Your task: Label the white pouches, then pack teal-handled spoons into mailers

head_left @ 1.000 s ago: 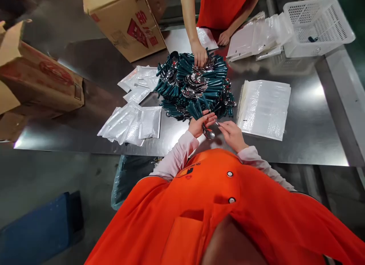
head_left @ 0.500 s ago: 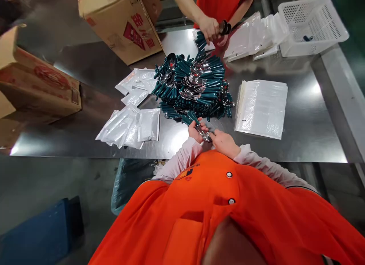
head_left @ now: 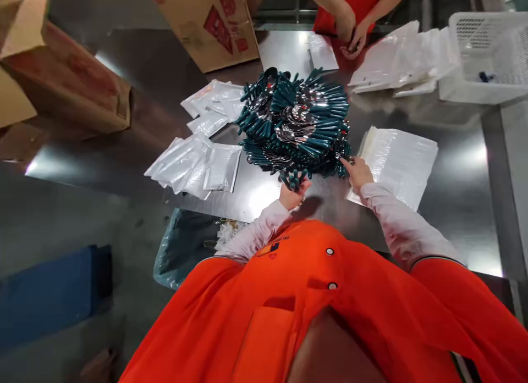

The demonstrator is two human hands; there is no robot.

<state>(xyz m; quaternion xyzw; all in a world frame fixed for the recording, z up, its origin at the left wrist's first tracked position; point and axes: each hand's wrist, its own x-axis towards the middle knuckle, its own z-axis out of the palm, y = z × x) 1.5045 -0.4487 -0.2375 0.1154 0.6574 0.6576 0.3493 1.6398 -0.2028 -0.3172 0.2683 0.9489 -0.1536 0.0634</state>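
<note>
A bundle of spoons with dark green handles [head_left: 293, 179] is in my left hand [head_left: 292, 197], closed around it at the front of the pile. The handles point away from me; the bowl ends are hidden by my hand. My right hand [head_left: 359, 173] is at the right edge of the big pile of green-handled spoons [head_left: 307, 122], index finger stretched out to touch it. I see no spoon held in that hand. Beside and partly under my right wrist lies a stack of white bubble mailers [head_left: 406, 160].
Filled white padded envelopes [head_left: 223, 168] lie left of the pile on the metal table [head_left: 264, 199]. Cardboard boxes [head_left: 218, 28] [head_left: 82, 81] stand at the left and back. A co-worker's hands [head_left: 352, 34] are across the table, near plastic bags [head_left: 385, 59] and a white basket [head_left: 466, 86].
My right hand has left the spoons in my left hand and moved right to the pile's edge. The left hand has turned its bundle. The co-worker's dark spoons no longer show. The view has shifted.
</note>
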